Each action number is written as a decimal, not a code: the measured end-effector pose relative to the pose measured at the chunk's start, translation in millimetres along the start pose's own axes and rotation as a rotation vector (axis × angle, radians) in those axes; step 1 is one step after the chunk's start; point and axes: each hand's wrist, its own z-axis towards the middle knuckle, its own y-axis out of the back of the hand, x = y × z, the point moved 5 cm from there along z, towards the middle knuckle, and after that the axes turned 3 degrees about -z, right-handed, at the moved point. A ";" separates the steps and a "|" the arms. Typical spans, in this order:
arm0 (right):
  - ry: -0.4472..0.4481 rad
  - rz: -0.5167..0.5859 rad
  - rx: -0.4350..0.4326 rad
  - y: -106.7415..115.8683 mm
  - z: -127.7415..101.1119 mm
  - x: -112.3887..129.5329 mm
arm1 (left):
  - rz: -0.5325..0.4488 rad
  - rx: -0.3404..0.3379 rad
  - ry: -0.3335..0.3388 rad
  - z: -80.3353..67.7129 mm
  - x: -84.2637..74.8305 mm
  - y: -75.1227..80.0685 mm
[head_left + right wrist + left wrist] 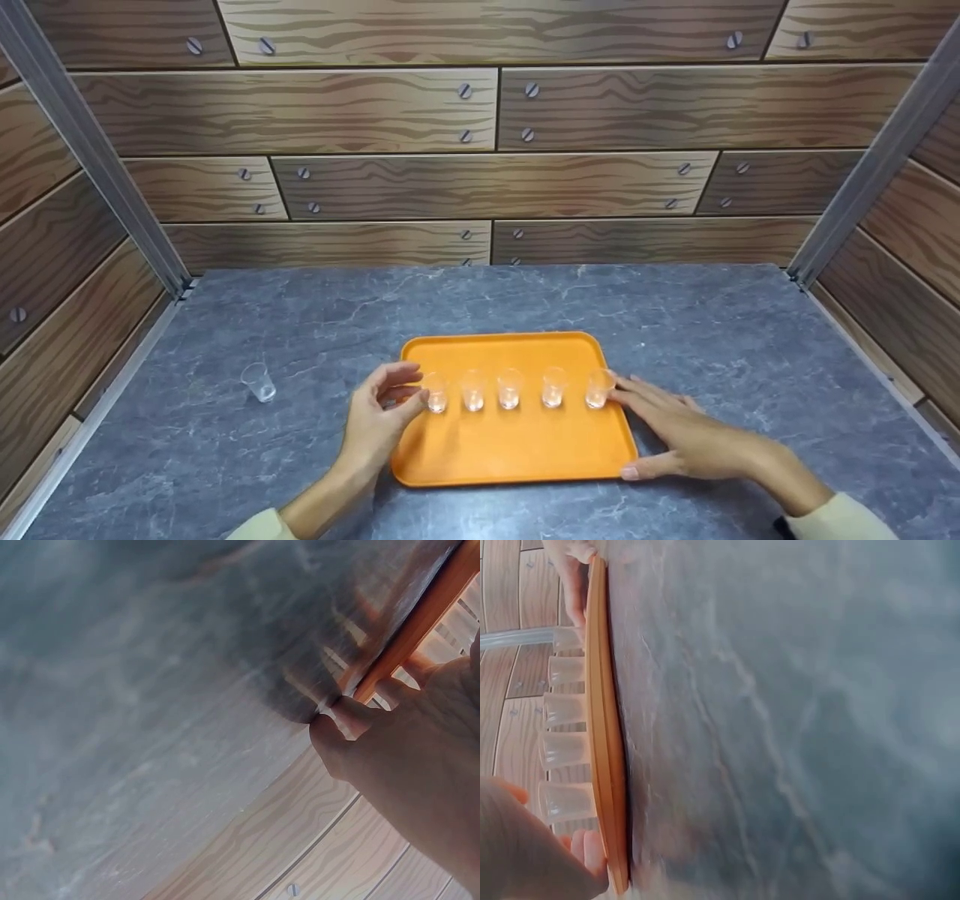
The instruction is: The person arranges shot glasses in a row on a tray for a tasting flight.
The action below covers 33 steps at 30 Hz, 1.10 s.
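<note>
An orange tray (517, 450) lies on the grey marbled table. Several small clear cups (509, 388) stand in a row across it. My left hand (411, 386) is at the tray's left edge with loosely curved fingers beside the leftmost cup (436, 391), the thumb close to it; a grip is not evident. My right hand (637, 420) lies flat along the tray's right edge, its fingertips by the rightmost cup (598, 388) and its thumb at the front right corner. The left wrist view shows the tray's rim (604, 727) edge-on with the row of cups (564, 709) behind it.
One more clear cup (259, 381) stands alone on the table (300, 330) to the left of the tray. Wood-patterned walls (487, 187) close the table on the back and both sides, with metal posts (90, 150) at the corners.
</note>
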 end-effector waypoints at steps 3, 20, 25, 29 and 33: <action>-0.002 0.002 0.002 0.6 1.0 0.8 | 0.003 -0.010 -0.004 -1.5 -1.4 6.4; -0.016 0.001 0.009 2.2 1.5 2.1 | 0.025 -0.264 0.042 -9.4 -1.5 63.5; -0.013 0.005 0.003 2.1 1.1 1.9 | 0.039 -0.312 0.094 -12.9 0.7 81.3; -0.015 0.007 0.003 1.0 0.8 1.1 | 0.065 -0.340 0.132 -15.4 0.5 94.0; -0.017 0.014 0.008 0.0 0.0 0.8 | 0.084 -0.390 0.160 -17.9 0.6 106.5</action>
